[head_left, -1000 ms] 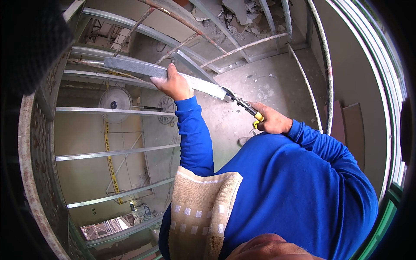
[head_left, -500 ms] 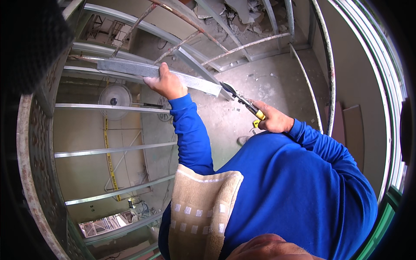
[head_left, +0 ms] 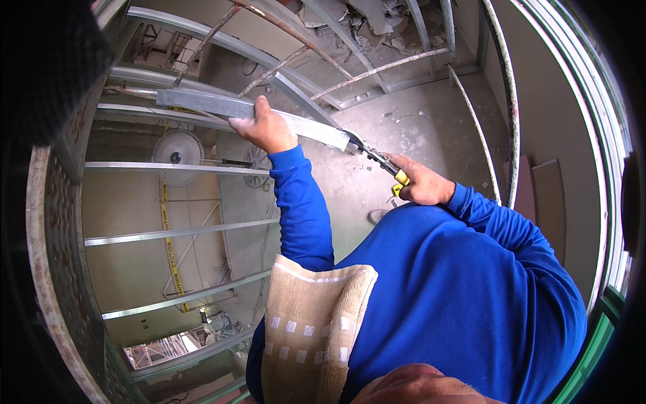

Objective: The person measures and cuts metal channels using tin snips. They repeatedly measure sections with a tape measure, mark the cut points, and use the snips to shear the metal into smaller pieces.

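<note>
My left hand [head_left: 270,129] is closed round a short length of grey galvanized metal channel [head_left: 202,103], thumb on top. The piece slants across the upper middle, its right end lower than its left. In my right hand [head_left: 427,183] is a pair of tin snips [head_left: 381,159] with dark jaws and yellow-and-black handles. The jaws are at the channel's right end and overlap its edge in this view; how deep they bite I cannot make out. My right fingers curl partly out of sight round the handles.
Rusty scaffold tubes [head_left: 508,101] surround me, with a perforated metal platform [head_left: 59,222] at the left. Metal framing bars [head_left: 182,168] cross below on the left. Lower down are a round fan [head_left: 177,156], yellow caution tape [head_left: 168,242] and broken rubble [head_left: 367,30] on the concrete floor.
My left hand and the channel have shifted slightly right and down. The channel's right end now meets the snips' jaws, which stood just beside it before. My right hand has barely moved.
</note>
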### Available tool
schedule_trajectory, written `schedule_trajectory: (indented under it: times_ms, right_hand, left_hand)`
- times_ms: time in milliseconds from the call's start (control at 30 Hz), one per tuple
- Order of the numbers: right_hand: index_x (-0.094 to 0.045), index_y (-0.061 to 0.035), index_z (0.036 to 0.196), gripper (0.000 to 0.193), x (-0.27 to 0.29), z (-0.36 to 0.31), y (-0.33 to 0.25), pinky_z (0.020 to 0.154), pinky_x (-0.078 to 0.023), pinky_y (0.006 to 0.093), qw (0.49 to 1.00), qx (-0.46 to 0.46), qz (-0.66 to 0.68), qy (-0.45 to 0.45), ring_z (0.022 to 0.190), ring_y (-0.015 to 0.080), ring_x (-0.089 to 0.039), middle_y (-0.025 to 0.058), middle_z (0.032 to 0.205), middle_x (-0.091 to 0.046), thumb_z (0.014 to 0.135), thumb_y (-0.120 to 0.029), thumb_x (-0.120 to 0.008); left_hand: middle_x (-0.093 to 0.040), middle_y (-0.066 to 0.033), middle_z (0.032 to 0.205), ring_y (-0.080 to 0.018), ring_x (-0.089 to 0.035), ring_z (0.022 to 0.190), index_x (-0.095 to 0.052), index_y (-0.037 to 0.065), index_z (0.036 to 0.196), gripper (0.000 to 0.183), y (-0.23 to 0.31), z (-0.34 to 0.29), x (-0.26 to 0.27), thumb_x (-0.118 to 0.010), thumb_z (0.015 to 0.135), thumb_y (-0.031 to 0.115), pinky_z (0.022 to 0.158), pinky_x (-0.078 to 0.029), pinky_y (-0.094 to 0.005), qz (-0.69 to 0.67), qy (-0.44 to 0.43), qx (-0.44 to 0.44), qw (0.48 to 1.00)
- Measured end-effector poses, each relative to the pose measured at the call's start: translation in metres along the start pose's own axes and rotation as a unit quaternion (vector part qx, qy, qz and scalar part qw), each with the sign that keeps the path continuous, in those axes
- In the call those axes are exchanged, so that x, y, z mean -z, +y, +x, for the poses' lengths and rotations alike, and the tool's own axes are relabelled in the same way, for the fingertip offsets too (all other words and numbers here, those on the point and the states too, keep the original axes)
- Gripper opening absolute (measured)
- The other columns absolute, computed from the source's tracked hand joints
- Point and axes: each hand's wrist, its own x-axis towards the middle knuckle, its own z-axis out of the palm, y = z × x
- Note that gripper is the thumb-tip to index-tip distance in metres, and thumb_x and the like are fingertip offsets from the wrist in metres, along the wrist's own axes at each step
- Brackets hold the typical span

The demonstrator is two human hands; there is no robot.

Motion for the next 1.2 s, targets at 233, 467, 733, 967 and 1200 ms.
schedule_trajectory:
  times_ms: [233,467,733,967,1200]
  right_hand:
    - [-0.043,-0.0012,0.152,0.085,0.000,0.001,0.001,0.115,-0.040,0.0438,1.000,0.004,-0.004,-0.003,0.133,0.0419,-0.051,0.0282,0.141,-0.053,0.071,-0.003,-0.067]
    - [-0.043,-0.0008,0.151,0.084,0.001,0.000,0.001,0.116,-0.039,0.0439,1.000,0.000,-0.006,-0.010,0.135,0.0418,-0.050,0.0282,0.141,-0.053,0.070,-0.003,-0.067]
    - [-0.043,-0.0005,0.151,0.083,0.002,0.000,0.001,0.115,-0.040,0.0438,1.000,0.004,-0.003,-0.017,0.134,0.0418,-0.050,0.0280,0.140,-0.054,0.071,-0.002,-0.066]
    - [-0.040,0.0004,0.155,0.087,0.004,0.001,0.005,0.110,-0.042,0.0387,0.998,-0.033,-0.013,-0.054,0.129,0.0340,-0.053,0.0242,0.139,-0.054,0.071,0.000,-0.061]
    - [-0.045,0.0009,0.149,0.080,0.004,0.000,0.005,0.103,-0.046,0.0396,0.997,-0.044,0.011,-0.056,0.120,0.0324,-0.057,0.0224,0.128,-0.060,0.071,0.000,-0.061]
  left_hand:
    - [-0.057,-0.0234,0.132,-0.0303,-0.060,0.115,-0.042,-0.014,0.135,0.055,0.002,-0.004,-0.001,-0.066,0.085,-0.007,0.105,-0.046,-0.0408,0.002,0.006,0.018,1.000]
    - [-0.056,-0.0240,0.133,-0.0302,-0.059,0.117,-0.042,-0.014,0.135,0.054,0.006,-0.006,-0.003,-0.064,0.086,-0.007,0.107,-0.045,-0.0405,0.013,0.000,0.010,1.000]
    - [-0.053,-0.0251,0.138,-0.0300,-0.057,0.121,-0.039,-0.014,0.139,0.058,0.015,-0.013,-0.006,-0.061,0.087,-0.008,0.110,-0.042,-0.0399,0.004,-0.030,-0.028,0.999]
    - [-0.054,-0.0242,0.136,-0.0289,-0.057,0.119,-0.039,-0.014,0.138,0.057,0.012,-0.014,-0.006,-0.061,0.086,-0.007,0.110,-0.042,-0.0391,0.011,-0.041,-0.026,0.999]
    - [-0.054,-0.0228,0.134,-0.0281,-0.056,0.118,-0.041,-0.013,0.136,0.055,0.007,-0.013,-0.004,-0.061,0.086,-0.007,0.109,-0.042,-0.0387,-0.002,-0.043,-0.023,0.999]
